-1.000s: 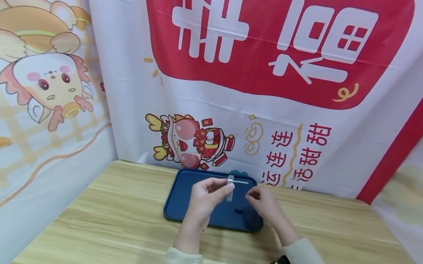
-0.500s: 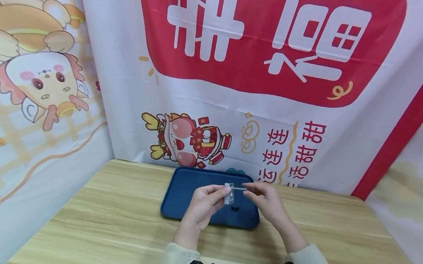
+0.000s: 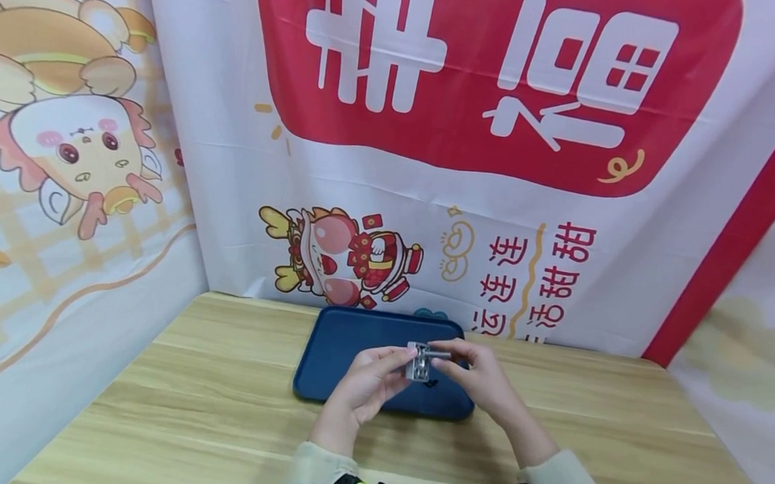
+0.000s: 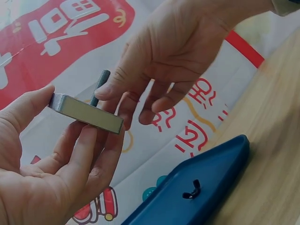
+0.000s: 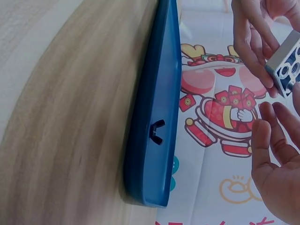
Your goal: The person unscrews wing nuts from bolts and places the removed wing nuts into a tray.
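Observation:
My left hand (image 3: pixel 365 385) holds a small silver rectangular block (image 4: pixel 89 112) by its edges, thumb on one side and fingers on the other. Round holes show in the block's face in the right wrist view. From that face a threaded bolt (image 4: pixel 101 86) sticks out; its far end in the block is hidden. My right hand (image 3: pixel 482 374) pinches the bolt between thumb and index finger, close to the block, with the other fingers loosely bent. Both hands are raised over the blue tray (image 3: pixel 328 342). On the tray lies a black wing nut (image 5: pixel 157 132).
The tray has a raised rim and sits on a wood-grain table (image 3: pixel 218 402), near its back edge. Behind it hangs a printed red and white cloth (image 3: pixel 378 182), and another patterned cloth (image 3: pixel 65 289) covers the left side.
My right hand has come in from the right and taken hold of the bolt. The block has been lowered slightly and turned so its holed face shows. The wing nut stays on the tray.

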{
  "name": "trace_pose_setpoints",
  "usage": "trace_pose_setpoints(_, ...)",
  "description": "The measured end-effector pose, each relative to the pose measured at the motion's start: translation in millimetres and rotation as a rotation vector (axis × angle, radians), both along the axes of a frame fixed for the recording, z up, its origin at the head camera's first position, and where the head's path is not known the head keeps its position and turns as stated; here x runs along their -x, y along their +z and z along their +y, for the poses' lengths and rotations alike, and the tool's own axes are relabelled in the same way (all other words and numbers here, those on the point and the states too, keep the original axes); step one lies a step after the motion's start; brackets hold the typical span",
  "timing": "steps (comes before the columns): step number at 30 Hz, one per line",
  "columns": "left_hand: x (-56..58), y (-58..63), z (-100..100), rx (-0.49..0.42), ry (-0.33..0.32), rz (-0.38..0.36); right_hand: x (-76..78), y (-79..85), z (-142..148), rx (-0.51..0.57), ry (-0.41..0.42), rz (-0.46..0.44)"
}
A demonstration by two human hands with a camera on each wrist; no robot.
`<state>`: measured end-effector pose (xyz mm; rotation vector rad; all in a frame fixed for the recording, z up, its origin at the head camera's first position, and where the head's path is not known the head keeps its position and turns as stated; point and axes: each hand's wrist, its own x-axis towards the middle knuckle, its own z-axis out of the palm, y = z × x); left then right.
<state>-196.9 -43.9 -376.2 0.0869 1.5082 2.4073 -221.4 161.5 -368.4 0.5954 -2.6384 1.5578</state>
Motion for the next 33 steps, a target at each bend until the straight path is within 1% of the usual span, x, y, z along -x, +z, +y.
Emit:
trace_pose_setpoints(7, 0.6, -5.2, -2, -0.010, -0.037, -0.010, -3.1, -3.1, -2, -0.014, 0.031, 0.031)
trace_pose_setpoints(13, 2.1, -10.2, -5, -0.007, -0.072, -0.016, -6.6, -6.5, -5, -0.028, 0.018, 0.045)
trace_pose_setpoints(22, 3.0, -19.6, -14, 0.076, -0.131, -0.036, -10.4, -15.2, -17, -0.038, -0.078, -0.022)
trace_pose_setpoints(24, 3.3, -22.5, -16, 0.094, -0.140, -0.045, -11.0, -17.9, -19, -0.024, -0.076, -0.032)
trace_pose_setpoints(29, 3.7, -29.1, -21, 0.141, -0.153, -0.054, -13.5, -22.5, -20, 0.009, -0.021, -0.048)
trace_pose_setpoints(33, 3.8, -34.3, -25, 0.186, -0.156, -0.052, -15.7, -22.6, -21, 0.009, -0.009, -0.107)
